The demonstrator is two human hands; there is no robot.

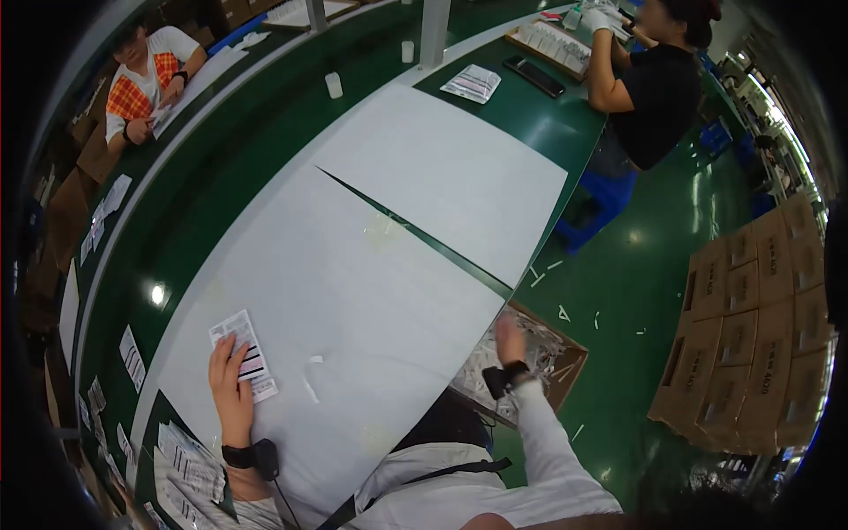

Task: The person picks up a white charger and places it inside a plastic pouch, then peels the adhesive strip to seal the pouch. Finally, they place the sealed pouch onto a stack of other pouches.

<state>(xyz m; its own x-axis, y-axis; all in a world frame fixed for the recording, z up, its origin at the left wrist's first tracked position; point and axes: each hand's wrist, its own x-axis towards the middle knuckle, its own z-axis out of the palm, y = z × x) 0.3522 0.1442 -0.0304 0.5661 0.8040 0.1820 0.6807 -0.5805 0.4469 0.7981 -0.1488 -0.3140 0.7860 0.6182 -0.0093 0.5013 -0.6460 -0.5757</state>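
My left hand (229,380) lies over a flat white packet (260,382) with dark and pink print, its fingers stretched across the top. The packet rests on the white sheet covering the worktable (344,265). Out past the table's right edge, my right hand (510,340) hangs above an open cardboard box (572,364) of white scraps. Its fingers look extended, a little blurred, and nothing shows in them. Small white strips (311,384) lie on the sheet to the right of the packet.
Packets (190,464) are piled at the lower left, and more lie along the green conveyor (132,358). A metal post (435,35) stands at the back. Stacked cartons (738,327) stand on the right. Two people work nearby; a phone (533,76) lies by one.
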